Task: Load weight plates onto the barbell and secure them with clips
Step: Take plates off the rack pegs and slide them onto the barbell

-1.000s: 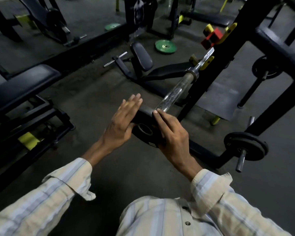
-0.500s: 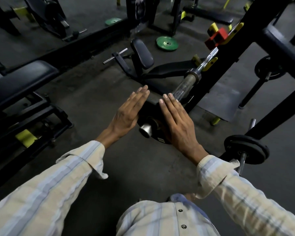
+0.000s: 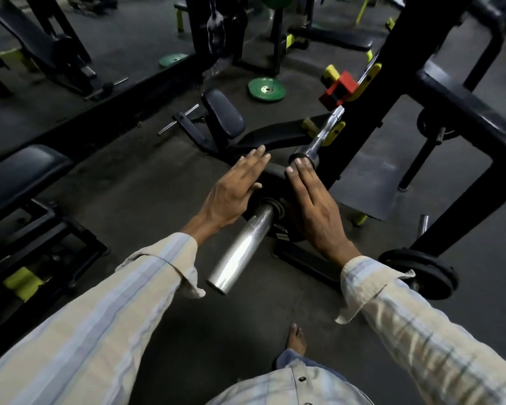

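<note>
A chrome barbell sleeve [image 3: 241, 248] points toward me from the black rack [image 3: 371, 92]. A small black weight plate [image 3: 275, 175] sits on the sleeve, far up it near the collar [image 3: 304, 157]. My left hand [image 3: 231, 191] lies flat against the plate's left side, fingers straight. My right hand [image 3: 316, 209] lies flat against its right side, fingertips reaching the collar. The plate is mostly hidden between my palms. No clip shows on the sleeve.
Black plates [image 3: 421, 271] hang on a storage peg at the right, more [image 3: 434, 124] farther back. Green plates [image 3: 266, 89] lie on the floor beyond. Benches stand at left [image 3: 21, 173] and centre [image 3: 225, 114]. My bare foot [image 3: 297, 340] is below.
The plate has slid from the sleeve's tip up toward the collar, pushed by both flat palms. Much more bare sleeve now shows in front of my hands.
</note>
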